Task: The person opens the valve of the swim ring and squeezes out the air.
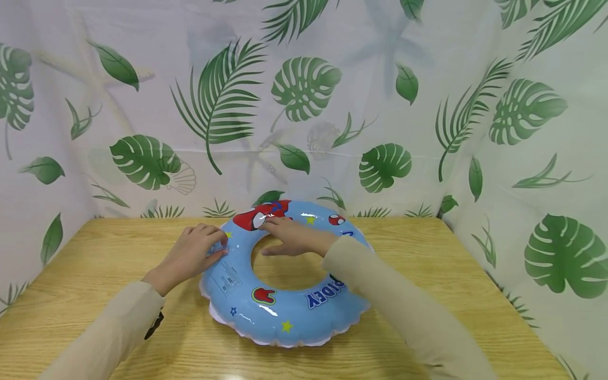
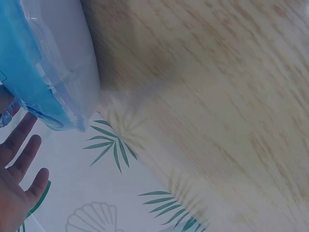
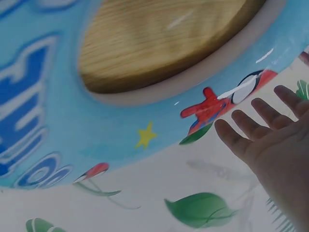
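Observation:
A light-blue inflatable swim ring (image 1: 242, 314) lies on the wooden table, printed with a red masked figure, stars and lettering. At its left side, my left hand (image 1: 190, 253) has thumb and fingers bent at the ring's edge. The left wrist view shows a clear plastic bit, possibly a valve (image 2: 6, 118), between thumb and fingers, with the other fingers spread. Over the hole and the far side, my right hand (image 1: 294, 237) reaches with its fingers extended. In the right wrist view those fingers (image 3: 251, 121) are spread beside the red figure; whether they touch the ring is unclear.
The ring rests on a wood-grain table (image 1: 427, 253). Behind and beside it hangs a white cloth (image 1: 332, 169) with green leaf prints, meeting the table's far edge. A dark object (image 1: 154, 325) shows beneath the left wrist.

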`<state>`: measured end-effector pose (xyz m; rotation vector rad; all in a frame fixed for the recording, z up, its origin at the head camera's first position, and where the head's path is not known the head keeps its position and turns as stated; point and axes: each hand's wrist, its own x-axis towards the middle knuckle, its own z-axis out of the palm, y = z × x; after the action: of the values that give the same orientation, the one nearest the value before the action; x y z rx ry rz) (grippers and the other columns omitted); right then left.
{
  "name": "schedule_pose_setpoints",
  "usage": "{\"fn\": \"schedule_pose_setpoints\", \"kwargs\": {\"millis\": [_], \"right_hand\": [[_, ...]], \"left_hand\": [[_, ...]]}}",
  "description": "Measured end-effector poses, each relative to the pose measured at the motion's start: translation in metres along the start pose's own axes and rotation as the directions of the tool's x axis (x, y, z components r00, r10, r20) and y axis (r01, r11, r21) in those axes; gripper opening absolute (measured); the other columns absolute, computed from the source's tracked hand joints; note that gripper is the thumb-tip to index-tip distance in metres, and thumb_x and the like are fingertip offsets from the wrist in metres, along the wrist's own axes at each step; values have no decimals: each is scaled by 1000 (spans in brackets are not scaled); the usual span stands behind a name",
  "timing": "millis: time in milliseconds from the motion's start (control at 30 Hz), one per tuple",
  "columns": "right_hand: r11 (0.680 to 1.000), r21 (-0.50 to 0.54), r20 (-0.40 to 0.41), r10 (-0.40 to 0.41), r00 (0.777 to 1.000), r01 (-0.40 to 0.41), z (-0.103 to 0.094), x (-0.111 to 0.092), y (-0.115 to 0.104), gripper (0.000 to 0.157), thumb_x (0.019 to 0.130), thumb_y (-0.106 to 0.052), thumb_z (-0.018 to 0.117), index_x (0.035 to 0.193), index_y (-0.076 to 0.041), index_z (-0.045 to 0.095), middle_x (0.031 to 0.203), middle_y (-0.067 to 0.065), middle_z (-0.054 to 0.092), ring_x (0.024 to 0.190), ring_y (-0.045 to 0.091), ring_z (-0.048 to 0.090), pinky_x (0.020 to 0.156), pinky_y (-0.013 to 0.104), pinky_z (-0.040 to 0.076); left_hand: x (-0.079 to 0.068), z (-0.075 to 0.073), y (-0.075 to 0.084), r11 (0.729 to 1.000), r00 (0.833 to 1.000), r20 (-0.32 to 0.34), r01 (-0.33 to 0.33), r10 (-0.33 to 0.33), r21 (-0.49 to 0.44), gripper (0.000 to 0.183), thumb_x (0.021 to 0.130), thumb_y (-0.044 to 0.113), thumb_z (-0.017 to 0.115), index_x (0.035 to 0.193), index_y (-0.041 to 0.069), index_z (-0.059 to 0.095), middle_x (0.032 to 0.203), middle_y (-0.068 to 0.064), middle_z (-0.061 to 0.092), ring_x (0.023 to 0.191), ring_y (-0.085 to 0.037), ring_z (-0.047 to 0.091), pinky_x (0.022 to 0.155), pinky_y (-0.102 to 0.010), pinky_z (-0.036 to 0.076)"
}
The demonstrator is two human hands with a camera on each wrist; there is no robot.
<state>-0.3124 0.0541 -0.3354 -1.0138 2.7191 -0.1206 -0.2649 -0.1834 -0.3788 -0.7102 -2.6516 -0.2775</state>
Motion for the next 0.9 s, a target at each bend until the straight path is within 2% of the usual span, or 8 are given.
{"fn": "schedule_pose_setpoints", "kwargs": {"millis": [233, 367, 600, 900], "right_hand": [[1000, -15, -93, -6, 996, 5, -5, -22, 32, 63, 89, -45, 54, 139, -12, 36, 145, 10, 35, 134, 32, 31, 107, 49, 28], [1000, -3, -123, 14, 992, -15, -4, -35, 51, 63, 90, -45, 52, 140, -10, 36, 145, 12, 35, 134, 32, 31, 108, 48, 28], [998, 4, -176, 55, 983, -55, 7, -50, 77, 63, 89, -43, 54, 138, -8, 38, 143, 15, 36, 133, 34, 31, 108, 49, 26], [994, -38, -267, 86, 960, -99, 27, -67, 104, 64, 86, -48, 55, 137, -12, 41, 146, 17, 30, 134, 43, 23, 101, 63, 26]], "left_hand": [[0, 2, -1, 1000, 1000, -11, -11, 11, 12, 15, 81, 25, 69, 91, 15, 63, 99, -4, 64, 98, -26, 54, 87, -47, 39], [-1, 3, -2, 1000, 1000, -17, -14, 15, 22, 15, 81, 24, 69, 91, 15, 62, 99, -4, 64, 98, -26, 55, 86, -48, 39], [-2, 5, -2, 999, 999, -22, -24, 24, 23, 14, 81, 23, 69, 91, 15, 62, 98, -4, 65, 96, -26, 55, 85, -46, 39], [-2, 8, -1, 1000, 1000, -5, -16, 16, 20, 14, 81, 23, 69, 91, 16, 62, 99, -5, 66, 98, -27, 55, 86, -47, 39]]}}
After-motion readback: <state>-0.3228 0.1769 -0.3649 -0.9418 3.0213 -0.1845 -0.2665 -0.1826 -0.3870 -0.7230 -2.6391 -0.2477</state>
